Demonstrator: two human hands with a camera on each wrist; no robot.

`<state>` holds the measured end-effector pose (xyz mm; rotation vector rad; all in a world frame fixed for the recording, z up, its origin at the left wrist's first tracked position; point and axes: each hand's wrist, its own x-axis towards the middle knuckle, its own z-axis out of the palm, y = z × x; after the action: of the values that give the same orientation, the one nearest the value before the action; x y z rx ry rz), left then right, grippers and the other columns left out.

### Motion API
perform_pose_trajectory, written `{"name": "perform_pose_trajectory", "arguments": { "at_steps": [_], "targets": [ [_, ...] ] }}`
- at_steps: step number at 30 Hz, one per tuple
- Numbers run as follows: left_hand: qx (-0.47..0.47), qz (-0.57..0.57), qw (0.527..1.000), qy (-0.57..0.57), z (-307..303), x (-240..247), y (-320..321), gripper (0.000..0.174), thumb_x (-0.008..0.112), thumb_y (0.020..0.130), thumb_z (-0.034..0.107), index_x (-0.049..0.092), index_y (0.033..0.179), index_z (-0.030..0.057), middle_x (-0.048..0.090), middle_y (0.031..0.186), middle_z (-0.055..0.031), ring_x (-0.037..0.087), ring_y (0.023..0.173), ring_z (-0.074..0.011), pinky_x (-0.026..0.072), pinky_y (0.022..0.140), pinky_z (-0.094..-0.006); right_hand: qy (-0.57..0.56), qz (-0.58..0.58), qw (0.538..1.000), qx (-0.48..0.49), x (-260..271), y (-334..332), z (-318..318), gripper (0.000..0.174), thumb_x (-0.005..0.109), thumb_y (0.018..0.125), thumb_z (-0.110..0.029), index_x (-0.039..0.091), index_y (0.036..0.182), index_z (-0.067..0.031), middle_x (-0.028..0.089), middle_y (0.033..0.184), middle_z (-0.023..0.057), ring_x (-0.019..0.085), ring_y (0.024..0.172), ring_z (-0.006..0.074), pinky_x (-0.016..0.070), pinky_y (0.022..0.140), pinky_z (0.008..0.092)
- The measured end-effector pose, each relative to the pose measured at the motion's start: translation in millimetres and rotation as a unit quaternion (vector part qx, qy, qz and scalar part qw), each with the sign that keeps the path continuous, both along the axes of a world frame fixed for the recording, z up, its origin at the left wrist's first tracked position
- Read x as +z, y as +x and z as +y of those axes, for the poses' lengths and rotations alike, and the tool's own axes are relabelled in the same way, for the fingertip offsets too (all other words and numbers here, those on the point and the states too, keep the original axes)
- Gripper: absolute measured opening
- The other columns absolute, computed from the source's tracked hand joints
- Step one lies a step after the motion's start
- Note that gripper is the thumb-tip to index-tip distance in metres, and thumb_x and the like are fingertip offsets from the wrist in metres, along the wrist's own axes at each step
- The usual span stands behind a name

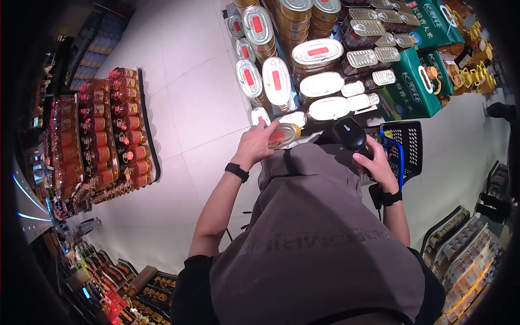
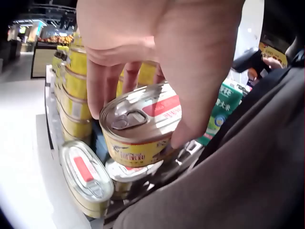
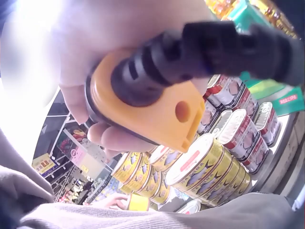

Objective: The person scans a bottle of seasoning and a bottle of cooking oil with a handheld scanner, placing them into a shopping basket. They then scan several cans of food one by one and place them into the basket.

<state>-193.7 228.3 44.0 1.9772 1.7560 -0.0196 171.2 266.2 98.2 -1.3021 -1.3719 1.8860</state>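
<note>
My left hand (image 1: 257, 145) grips an oval yellow can (image 1: 283, 135) with a silver pull-ring lid; in the left wrist view the fingers are on the far side of the can (image 2: 138, 148) and the thumb on the near side. Below it, another oval can (image 2: 86, 175) with a red label stands beside the stacks. My right hand (image 1: 379, 166) holds a black handheld device (image 1: 350, 134) by its handle, its head near the display's front edge. From the right wrist, the orange handle end (image 3: 147, 109) shows in the hand, with a black cable joint coming out.
Stacked oval cans (image 1: 277, 82) and rectangular tins (image 1: 364, 33) fill the display ahead. Green rice packs (image 1: 407, 89) stand to its right, with a black basket (image 1: 407, 142) below them. Red-labelled bottles (image 1: 97, 141) stand on the left, across pale floor (image 1: 187, 103).
</note>
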Motion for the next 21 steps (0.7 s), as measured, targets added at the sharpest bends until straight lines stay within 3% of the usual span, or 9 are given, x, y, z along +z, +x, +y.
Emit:
{"name": "perform_pose_trajectory", "arguments": {
  "at_steps": [5, 8, 18, 21],
  "targets": [
    [-0.041, -0.035, 0.998, 0.035, 24, -53, 29, 0.077, 0.074, 0.068, 0.014, 0.045, 0.14, 0.0134, 0.056, 0.11, -0.0188, 0.061, 0.098, -0.0382, 0.0538, 0.081, -0.0471, -0.002, 0.015, 0.999, -0.032, -2, -2, -6, 0.038, 0.073, 0.088, -0.015, 0.055, 0.12, -0.0031, 0.06, 0.075, -0.0006, 0.048, 0.052, 0.0032, 0.0364, 0.045, 0.0206],
    [-0.045, 0.024, 0.998, 0.037, 37, -91, 35, 0.082, 0.075, 0.069, 0.012, 0.041, 0.144, 0.0112, 0.056, 0.115, -0.0227, 0.061, 0.099, -0.0411, 0.0537, 0.082, -0.0473, -0.007, 0.014, 0.999, -0.032, -9, 0, -12, 0.037, 0.073, 0.089, -0.015, 0.055, 0.118, -0.0028, 0.06, 0.073, -0.0002, 0.048, 0.05, 0.0036, 0.0362, 0.044, 0.0209],
    [-0.047, 0.034, 0.998, -0.002, 31, -113, 33, 0.088, 0.076, 0.078, 0.016, 0.03, 0.153, 0.0113, 0.055, 0.12, -0.0245, 0.058, 0.107, -0.0406, 0.0523, 0.089, -0.0472, -0.048, 0.01, 0.996, -0.076, -8, 1, -28, 0.033, 0.072, 0.089, -0.014, 0.057, 0.116, -0.0036, 0.059, 0.07, -0.0011, 0.047, 0.047, 0.0039, 0.0344, 0.044, 0.021],
    [-0.024, 0.009, 0.999, 0.046, 25, -117, 33, 0.085, 0.075, 0.081, 0.014, 0.03, 0.153, 0.0113, 0.055, 0.122, -0.0251, 0.057, 0.109, -0.0415, 0.0505, 0.092, -0.0474, -0.034, 0.014, 0.997, -0.065, -8, 0, -23, 0.033, 0.072, 0.089, -0.014, 0.056, 0.115, -0.0034, 0.059, 0.069, -0.0009, 0.047, 0.047, 0.0042, 0.0344, 0.044, 0.0214]
  ]
}}
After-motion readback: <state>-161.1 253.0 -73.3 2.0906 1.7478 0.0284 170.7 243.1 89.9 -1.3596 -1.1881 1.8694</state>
